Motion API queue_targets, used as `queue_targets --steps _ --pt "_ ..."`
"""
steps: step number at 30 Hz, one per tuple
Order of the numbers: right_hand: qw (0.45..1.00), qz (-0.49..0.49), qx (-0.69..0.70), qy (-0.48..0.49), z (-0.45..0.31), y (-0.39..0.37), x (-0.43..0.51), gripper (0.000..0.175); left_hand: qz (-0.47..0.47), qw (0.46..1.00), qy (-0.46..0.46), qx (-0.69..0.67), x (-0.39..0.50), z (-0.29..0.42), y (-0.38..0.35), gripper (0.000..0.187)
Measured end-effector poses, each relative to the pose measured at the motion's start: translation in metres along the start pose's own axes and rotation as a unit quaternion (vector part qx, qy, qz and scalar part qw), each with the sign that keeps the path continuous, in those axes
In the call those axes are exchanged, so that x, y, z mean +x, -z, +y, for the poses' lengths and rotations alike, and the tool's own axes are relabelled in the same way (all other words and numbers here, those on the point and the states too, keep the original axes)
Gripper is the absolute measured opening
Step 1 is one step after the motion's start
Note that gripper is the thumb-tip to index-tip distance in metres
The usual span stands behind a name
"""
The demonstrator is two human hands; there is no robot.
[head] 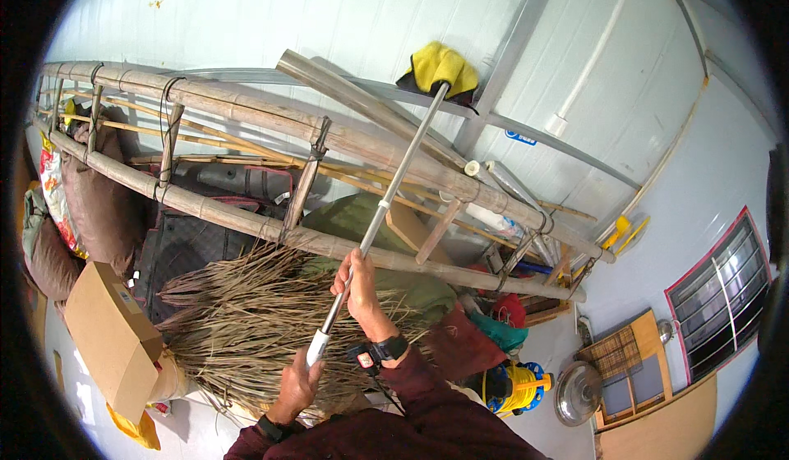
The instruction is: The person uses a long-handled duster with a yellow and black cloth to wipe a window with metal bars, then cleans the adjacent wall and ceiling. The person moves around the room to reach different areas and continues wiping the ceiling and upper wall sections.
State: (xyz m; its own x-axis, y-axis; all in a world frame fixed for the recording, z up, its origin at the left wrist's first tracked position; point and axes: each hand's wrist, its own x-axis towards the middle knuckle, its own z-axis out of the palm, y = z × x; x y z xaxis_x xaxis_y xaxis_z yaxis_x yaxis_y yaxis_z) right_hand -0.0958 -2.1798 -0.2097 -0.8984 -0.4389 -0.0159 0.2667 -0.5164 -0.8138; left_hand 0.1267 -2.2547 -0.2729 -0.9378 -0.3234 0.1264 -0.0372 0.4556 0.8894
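A metal telescopic pole (pixel 404 167) slants up and away from me, gripped by both hands. Low on the pole, my left hand (pixel 297 383) wraps around its white handle (pixel 317 348). Further up, my right hand (pixel 359 284) closes around the metal shaft. At the far end a yellow cloth with dark edging (pixel 439 72) covers the tip. That cloth lies against or just in front of the metal rail (pixel 385 89) on the white panel wall (pixel 345 16); contact cannot be told. The pole passes over a bamboo ladder (pixel 259 112).
Below the ladder spreads a bundle of dried palm leaves (pixel 265 312). A cardboard box (pixel 108 330) and stuffed sacks (pixel 98 195) stand left. To the right are a yellow hose reel (pixel 518 387), a metal lid (pixel 578 393) and a barred window (pixel 718 293). A metal tube (pixel 363 102) leans behind the ladder.
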Motion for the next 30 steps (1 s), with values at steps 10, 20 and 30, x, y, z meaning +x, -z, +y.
queue_targets --steps 10,20,30 --pt "0.993 -0.052 -0.049 0.096 -0.100 -0.026 0.056 0.035 0.013 0.994 -0.058 -0.089 0.080 0.061 -0.020 0.029" --pt "0.976 -0.090 -0.179 0.082 -0.078 0.005 0.031 0.041 -0.002 0.989 0.000 -0.149 0.088 0.061 -0.045 0.035" --pt "0.981 -0.085 -0.168 -0.042 -0.010 0.075 -0.083 0.061 -0.045 0.965 0.011 -0.257 0.099 0.077 -0.061 0.035"
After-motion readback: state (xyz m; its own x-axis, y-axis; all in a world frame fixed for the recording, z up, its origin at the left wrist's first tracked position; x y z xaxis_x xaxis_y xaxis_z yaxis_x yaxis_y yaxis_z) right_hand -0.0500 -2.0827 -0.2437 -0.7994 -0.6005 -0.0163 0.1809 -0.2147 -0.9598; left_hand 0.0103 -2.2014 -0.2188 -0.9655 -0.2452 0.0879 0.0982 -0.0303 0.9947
